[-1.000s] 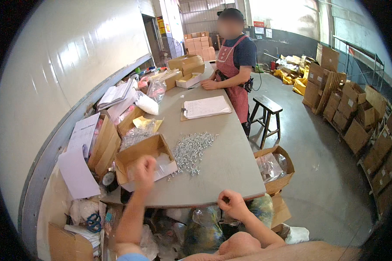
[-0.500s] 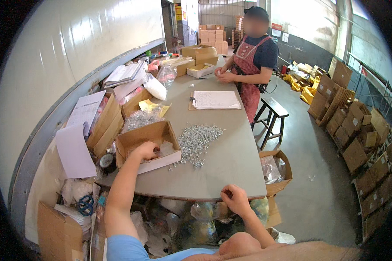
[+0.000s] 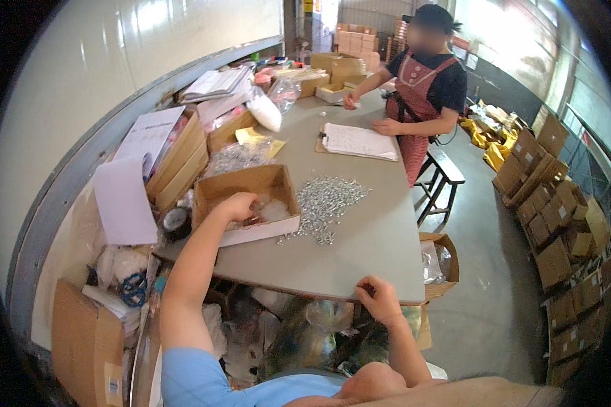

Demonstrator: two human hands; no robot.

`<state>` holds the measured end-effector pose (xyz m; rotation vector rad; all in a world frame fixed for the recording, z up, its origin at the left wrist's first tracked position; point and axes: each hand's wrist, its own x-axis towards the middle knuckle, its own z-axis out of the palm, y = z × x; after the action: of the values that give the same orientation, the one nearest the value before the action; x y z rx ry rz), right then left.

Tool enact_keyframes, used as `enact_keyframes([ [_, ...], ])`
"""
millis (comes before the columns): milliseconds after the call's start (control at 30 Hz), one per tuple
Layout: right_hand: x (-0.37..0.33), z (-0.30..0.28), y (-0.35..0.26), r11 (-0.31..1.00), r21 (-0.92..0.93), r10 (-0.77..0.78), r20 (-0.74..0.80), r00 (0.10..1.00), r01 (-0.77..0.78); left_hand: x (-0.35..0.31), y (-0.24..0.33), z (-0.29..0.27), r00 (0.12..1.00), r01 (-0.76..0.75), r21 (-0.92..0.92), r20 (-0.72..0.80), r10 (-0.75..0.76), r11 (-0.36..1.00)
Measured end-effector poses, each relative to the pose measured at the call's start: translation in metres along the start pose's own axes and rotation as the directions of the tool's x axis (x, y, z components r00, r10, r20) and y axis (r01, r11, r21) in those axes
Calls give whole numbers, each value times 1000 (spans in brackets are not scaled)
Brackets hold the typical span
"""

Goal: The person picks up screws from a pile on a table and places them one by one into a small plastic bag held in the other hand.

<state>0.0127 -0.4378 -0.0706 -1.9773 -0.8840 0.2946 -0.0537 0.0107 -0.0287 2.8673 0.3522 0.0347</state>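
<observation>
My left hand is down inside an open cardboard box, its fingers curled beside clear plastic bags. Something reddish-brown shows just below the fingers, but whether they grip it is hidden. A spread pile of small silvery screw-like pieces lies on the tabletop against the box's right side. At the near edge of the grey table, my right hand is closed with thumb and fingers bent together. What it holds, if anything, does not show.
A clipboard with papers lies farther back, with a co-worker in a red checked apron standing beside it. Boxes, papers and bags crowd the left side. A dark stool and an open carton stand right of the table.
The view has shifted, so the table sits farther right. My left hand stays in the box. The co-worker's hands, together before, are now apart, one reaching over the table and one by the clipboard.
</observation>
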Motion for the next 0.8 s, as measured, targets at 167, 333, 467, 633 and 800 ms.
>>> enact_keyframes([
  [167, 33, -5, -15, 998, -57, -33, 98, 995, 39, -6, 13, -8, 997, 29, -12, 75, -28, 1000],
  [333, 84, 21, -13, 891, -408, -151, 146, 978, 199, -16, 16, -21, 994, 103, -111, -26, -107, 988],
  [467, 120, 40, -28, 814, -518, -82, 348, 934, 264, -28, 22, -33, 988, 107, -255, -80, -131, 961],
  [633, 113, 62, -36, 744, -554, -79, 481, 873, 373, -40, 12, -31, 889, 47, -455, -387, -245, 889],
  [800, 83, 52, -26, 733, -535, -152, 473, 868, 420, -66, 43, -29, 842, -121, -551, -498, -209, 826],
])
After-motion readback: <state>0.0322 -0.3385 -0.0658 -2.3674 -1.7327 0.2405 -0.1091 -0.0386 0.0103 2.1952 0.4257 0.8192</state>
